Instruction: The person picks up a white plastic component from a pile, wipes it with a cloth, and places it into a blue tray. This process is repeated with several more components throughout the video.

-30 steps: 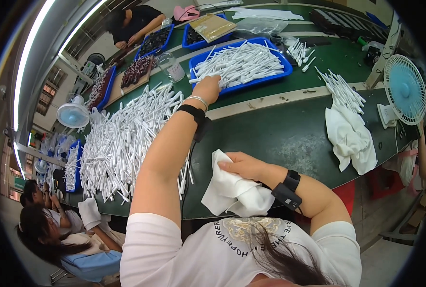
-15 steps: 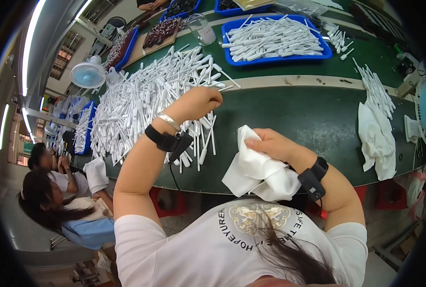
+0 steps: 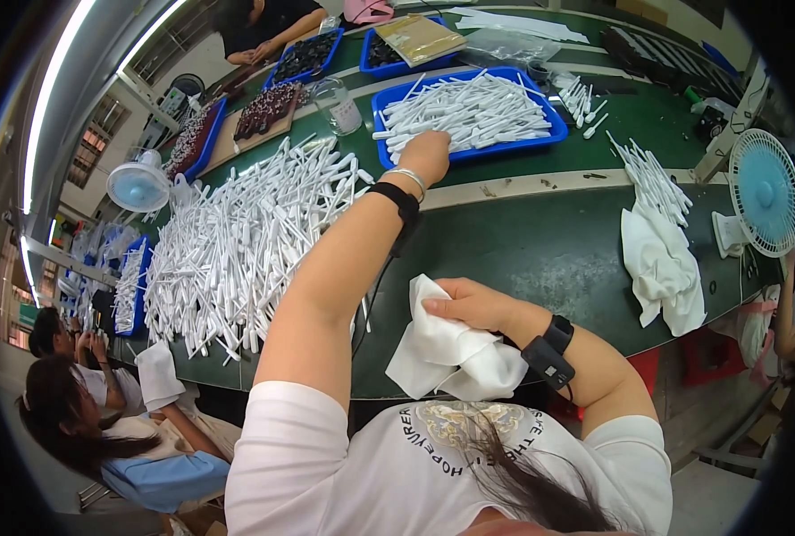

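Note:
My left hand (image 3: pixel 426 158) is stretched forward to the near rim of a blue tray (image 3: pixel 505 147) heaped with slim white plastic sticks (image 3: pixel 469 107), each with a thicker end. Its fingers are curled closed; whatever they hold is hidden behind the knuckles. A crumpled white cloth (image 3: pixel 456 357) is gripped in my right hand (image 3: pixel 473 305), near the table's front edge, with the thumb pressed on top. Left of my left forearm spreads a big loose pile of the same white sticks (image 3: pixel 246 241).
More white sticks (image 3: pixel 652 183) and another white cloth (image 3: pixel 661 268) lie at right, beside a fan (image 3: pixel 765 192). A clear jar (image 3: pixel 337 107) and trays of dark parts (image 3: pixel 304 58) stand at the back. Co-workers sit at left (image 3: pixel 85 438) and at the far side (image 3: pixel 268 27).
My left hand has moved forward from above the pile's right edge to the blue tray. My right hand keeps its hold on the cloth. The whole view has shifted a little.

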Demonstrator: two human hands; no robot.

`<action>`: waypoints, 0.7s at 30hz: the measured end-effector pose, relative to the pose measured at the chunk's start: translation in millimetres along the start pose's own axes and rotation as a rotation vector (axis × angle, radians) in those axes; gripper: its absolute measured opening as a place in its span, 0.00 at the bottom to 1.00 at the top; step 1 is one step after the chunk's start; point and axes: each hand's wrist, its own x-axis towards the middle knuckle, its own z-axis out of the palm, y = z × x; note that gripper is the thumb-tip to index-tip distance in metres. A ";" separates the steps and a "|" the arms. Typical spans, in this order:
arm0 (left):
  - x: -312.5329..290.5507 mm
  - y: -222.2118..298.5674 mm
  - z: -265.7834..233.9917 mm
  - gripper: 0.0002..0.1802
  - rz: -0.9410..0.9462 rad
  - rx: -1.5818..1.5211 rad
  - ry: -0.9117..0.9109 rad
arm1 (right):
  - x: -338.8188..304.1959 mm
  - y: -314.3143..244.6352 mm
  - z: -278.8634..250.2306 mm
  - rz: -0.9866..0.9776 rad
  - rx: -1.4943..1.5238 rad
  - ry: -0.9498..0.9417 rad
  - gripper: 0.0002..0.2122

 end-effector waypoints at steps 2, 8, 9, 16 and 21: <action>6.0 9.5 2.5 0.11 0.039 0.011 0.074 | -0.7 -0.3 -1.5 -0.005 -0.010 0.001 0.13; -3.1 -1.1 -15.7 0.11 0.026 -0.075 0.074 | 5.3 4.1 -4.4 -0.021 -0.037 -0.043 0.12; -11.1 -5.3 -25.6 0.11 0.060 -0.125 0.085 | 7.4 6.7 -4.4 -0.028 -0.037 -0.053 0.12; -96.9 -23.9 -103.4 0.10 0.137 -0.139 -0.473 | -0.6 -1.6 -4.5 -0.017 -0.010 -0.021 0.11; -167.6 -55.7 -81.1 0.10 0.116 0.105 -0.547 | 3.7 -1.0 -0.3 -0.016 -0.023 0.003 0.11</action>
